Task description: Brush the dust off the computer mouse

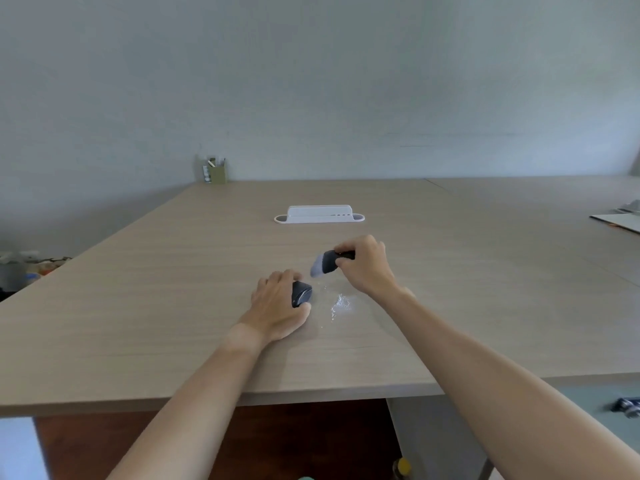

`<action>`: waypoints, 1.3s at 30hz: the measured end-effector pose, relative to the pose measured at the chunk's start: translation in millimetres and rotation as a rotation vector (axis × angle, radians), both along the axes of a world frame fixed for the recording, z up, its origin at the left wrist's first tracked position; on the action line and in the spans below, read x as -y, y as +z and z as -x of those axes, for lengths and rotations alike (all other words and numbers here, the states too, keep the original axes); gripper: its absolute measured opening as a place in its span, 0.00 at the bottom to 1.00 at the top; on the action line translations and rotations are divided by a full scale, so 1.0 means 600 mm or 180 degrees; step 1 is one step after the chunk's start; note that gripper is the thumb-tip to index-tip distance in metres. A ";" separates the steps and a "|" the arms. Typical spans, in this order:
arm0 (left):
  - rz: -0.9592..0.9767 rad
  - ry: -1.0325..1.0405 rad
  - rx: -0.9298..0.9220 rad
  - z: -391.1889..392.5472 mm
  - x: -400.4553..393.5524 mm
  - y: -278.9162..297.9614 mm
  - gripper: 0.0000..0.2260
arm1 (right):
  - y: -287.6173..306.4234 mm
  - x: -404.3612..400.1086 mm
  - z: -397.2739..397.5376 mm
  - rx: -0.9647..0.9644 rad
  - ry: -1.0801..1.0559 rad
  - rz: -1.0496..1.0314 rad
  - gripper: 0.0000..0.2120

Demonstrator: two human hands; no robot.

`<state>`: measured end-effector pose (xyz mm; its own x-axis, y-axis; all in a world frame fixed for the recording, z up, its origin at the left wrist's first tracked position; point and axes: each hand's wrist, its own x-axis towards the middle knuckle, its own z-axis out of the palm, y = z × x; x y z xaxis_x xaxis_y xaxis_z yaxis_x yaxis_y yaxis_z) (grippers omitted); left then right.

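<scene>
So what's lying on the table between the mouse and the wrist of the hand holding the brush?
In the head view, a small patch of white dust lies on the table between the mouse and the right hand.

Plain pale grey-blue wall (311, 81) across the whole far side, bare and evenly lit, soft light with no hard shadows. Big light wood-grain bench (173, 289) filling the middle, with a seam line running toward the far right corner. Small olive pen holder (217, 173) tucked at the far left corner against the wall. White plastic tray-like stand (319, 214) sitting mid-bench, further back. Some papers (620, 220) at the far right edge. Cluttered, blurry stuff on the left (20, 268) below bench level. Reddish-brown floor (277, 441) under the near edge, plus a grey bench leg (426, 434).
</scene>
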<state>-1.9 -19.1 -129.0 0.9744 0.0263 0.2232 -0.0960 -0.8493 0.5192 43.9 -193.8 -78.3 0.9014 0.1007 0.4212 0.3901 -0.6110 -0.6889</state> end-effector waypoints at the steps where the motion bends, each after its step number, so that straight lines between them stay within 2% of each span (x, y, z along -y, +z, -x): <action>1: -0.0065 0.0072 -0.0151 0.002 0.004 0.006 0.24 | 0.003 0.008 0.002 0.0076 -0.0038 -0.0006 0.07; 6: 0.0047 -0.0175 -0.0660 0.017 -0.004 0.025 0.38 | -0.015 0.052 0.013 0.0238 -0.0243 -0.0097 0.19; 12: -0.0208 -0.0296 -0.0462 0.027 0.012 0.021 0.28 | -0.045 0.071 0.041 0.0171 -0.0279 -0.0215 0.27; 14: -0.0217 -0.0236 -0.0422 0.028 0.022 0.019 0.26 | -0.055 0.068 0.049 0.0212 -0.0365 -0.0013 0.23; 17: -0.0329 -0.0106 -0.0354 0.028 0.037 0.015 0.25 | -0.067 0.058 0.059 0.0107 -0.0418 0.0244 0.08; 18: -0.0389 -0.0071 -0.0323 0.027 0.042 0.013 0.25 | -0.068 0.053 0.065 0.0124 -0.0364 0.0270 0.11; 20: -0.0470 -0.0017 -0.0269 0.025 0.049 0.013 0.27 | -0.070 0.044 0.074 0.0190 -0.0316 0.0433 0.06; 21: -0.0497 0.0007 -0.0248 0.025 0.053 0.012 0.28 | -0.070 0.039 0.080 0.0227 -0.0363 0.0528 0.07; 23: -0.0537 0.0067 -0.0202 0.025 0.057 0.010 0.29 | -0.071 0.033 0.091 0.0271 -0.0475 0.0658 0.17; 25: -0.0566 0.0146 -0.0120 0.027 0.062 0.006 0.29 | -0.072 0.032 0.097 0.0229 -0.0544 0.0757 0.22; 35: -0.0513 0.0248 0.0087 0.026 0.067 -0.001 0.27 | -0.076 0.036 0.094 0.0011 -0.0570 0.0564 0.24; 37: -0.0541 0.0234 0.0094 0.026 0.067 -0.001 0.26 | -0.078 0.038 0.096 0.0000 -0.0534 0.0399 0.21; 39: -0.0653 0.0209 0.0121 0.027 0.063 -0.002 0.28 | -0.073 0.040 0.102 -0.0017 -0.0500 0.0375 0.09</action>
